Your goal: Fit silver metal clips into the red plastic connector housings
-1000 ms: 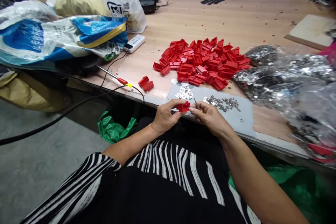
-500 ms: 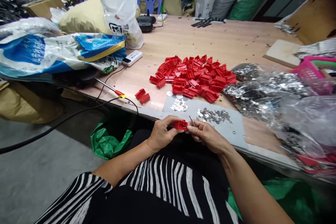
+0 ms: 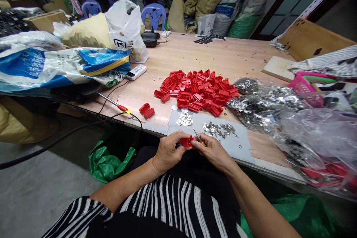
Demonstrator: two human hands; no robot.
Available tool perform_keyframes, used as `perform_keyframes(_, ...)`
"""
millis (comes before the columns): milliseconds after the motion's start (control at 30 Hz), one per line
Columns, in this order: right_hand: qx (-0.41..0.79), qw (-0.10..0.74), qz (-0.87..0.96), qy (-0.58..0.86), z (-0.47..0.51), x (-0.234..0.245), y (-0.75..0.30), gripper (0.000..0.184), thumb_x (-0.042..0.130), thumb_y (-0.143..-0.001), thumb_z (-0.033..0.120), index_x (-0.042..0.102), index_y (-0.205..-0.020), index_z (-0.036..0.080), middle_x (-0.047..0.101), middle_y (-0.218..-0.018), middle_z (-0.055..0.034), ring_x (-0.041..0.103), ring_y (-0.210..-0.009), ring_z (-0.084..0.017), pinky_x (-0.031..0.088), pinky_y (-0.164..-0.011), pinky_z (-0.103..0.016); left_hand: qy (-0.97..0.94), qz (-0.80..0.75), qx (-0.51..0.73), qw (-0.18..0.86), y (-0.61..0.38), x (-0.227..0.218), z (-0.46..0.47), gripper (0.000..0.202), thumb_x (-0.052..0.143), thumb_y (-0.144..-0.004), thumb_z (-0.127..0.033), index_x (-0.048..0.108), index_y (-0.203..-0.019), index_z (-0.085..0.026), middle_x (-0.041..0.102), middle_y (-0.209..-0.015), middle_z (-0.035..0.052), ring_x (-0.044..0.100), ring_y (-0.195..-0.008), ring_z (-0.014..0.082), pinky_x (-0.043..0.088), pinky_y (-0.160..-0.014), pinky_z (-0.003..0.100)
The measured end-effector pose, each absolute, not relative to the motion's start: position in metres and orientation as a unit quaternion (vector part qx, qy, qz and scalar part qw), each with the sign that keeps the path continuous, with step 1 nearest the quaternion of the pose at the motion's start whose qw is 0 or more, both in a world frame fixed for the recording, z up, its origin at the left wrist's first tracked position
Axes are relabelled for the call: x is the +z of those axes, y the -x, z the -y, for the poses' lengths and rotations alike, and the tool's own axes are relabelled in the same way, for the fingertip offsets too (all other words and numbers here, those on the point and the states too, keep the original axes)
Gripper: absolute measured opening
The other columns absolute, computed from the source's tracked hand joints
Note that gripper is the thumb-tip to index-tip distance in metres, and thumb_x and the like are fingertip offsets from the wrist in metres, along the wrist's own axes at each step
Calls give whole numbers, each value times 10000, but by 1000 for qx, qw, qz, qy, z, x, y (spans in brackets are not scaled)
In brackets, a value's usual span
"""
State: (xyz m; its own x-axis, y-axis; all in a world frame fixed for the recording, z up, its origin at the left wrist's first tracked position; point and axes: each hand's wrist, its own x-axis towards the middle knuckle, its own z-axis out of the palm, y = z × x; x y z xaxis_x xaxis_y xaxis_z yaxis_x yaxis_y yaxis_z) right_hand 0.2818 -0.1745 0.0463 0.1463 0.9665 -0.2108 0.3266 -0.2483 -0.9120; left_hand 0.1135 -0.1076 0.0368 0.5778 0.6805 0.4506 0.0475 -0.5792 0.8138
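Note:
In front of my lap, my left hand pinches a small red plastic housing between thumb and fingers. My right hand is closed around a thin metal-tipped tool with a yellow handle, its tip pointing up and to the left. The right thumb and fingertip touch the housing's right end; whether a small piece is between them is hidden. Just beyond, on a grey sheet, lie a pile of flat silvery pieces and a pile of small metal parts.
A large heap of red housings sits on the wooden table, with a couple apart to its left. Plastic bags of metal pieces and a pink basket stand right. A black cable crosses the left edge.
The camera view has tilted up and shifted slightly right, so the table appears lower and further left. Both hands stay together at the red housing, the tool still in the right hand.

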Motion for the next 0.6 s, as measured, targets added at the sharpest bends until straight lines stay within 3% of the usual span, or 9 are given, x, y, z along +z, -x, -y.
perform_keyframes(200, 437, 393, 484, 648, 175, 39, -279, 317, 580, -825, 472, 458, -702, 207, 418, -609, 57, 391, -540, -105, 320, -505, -241, -798, -220, 412, 381, -113, 35, 113, 288, 640, -779, -90, 625, -1045, -197, 720, -995, 43, 676, -937, 163, 525, -849, 268)
perform_keyframes(333, 528, 431, 440, 585, 178, 42, -279, 299, 620, -816, 468, 508, -895, 203, 488, -737, 37, 401, -573, -91, 336, -514, -226, -783, -229, 399, 419, -110, 32, 114, 303, 668, -771, -114, 625, -1055, -211, 721, -989, 30, 680, -920, 159, 529, -831, 263)
perform_keyframes(600, 641, 486, 340, 487, 184, 42, -276, 358, 695, -779, 440, 509, -971, 202, 408, -655, 66, 276, -504, -55, 186, -459, -200, -720, -222, 411, 514, -105, 24, 113, 293, 717, -757, -179, 643, -1039, -201, 718, -998, 50, 687, -925, 177, 539, -838, 285)
